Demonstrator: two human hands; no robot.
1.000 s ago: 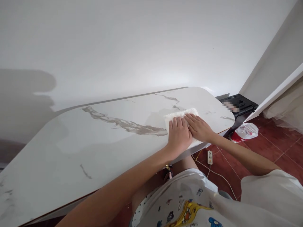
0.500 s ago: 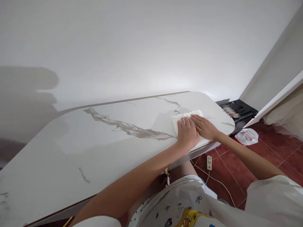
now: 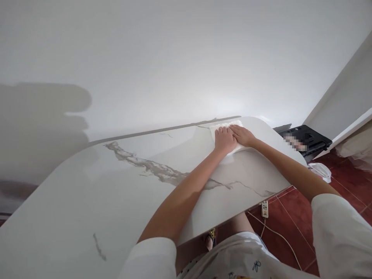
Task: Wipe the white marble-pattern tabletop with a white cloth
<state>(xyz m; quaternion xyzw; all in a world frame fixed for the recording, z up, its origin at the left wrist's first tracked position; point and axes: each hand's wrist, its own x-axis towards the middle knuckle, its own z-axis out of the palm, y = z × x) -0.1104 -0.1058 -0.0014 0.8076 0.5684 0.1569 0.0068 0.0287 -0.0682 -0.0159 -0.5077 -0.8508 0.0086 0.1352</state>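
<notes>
A white folded cloth [image 3: 223, 125] lies on the white marble table [image 3: 116, 186], close to its far edge by the wall. My left hand [image 3: 224, 140] lies flat on the cloth with its fingers stretched out. My right hand [image 3: 243, 135] rests beside it, also flat on the cloth, fingers together and extended. Both arms reach far across the tabletop. Most of the cloth is hidden under the two hands.
A white wall runs behind the table. To the right a black device [image 3: 305, 140] sits low by the wall, with a white plastic bag [image 3: 321, 170] near it. A power strip [image 3: 264, 208] and its cable lie on the red tiled floor [image 3: 293, 224].
Both hands have pushed the cloth away from me, from near the table's front right edge to its far edge by the wall. My arms are now stretched further out.
</notes>
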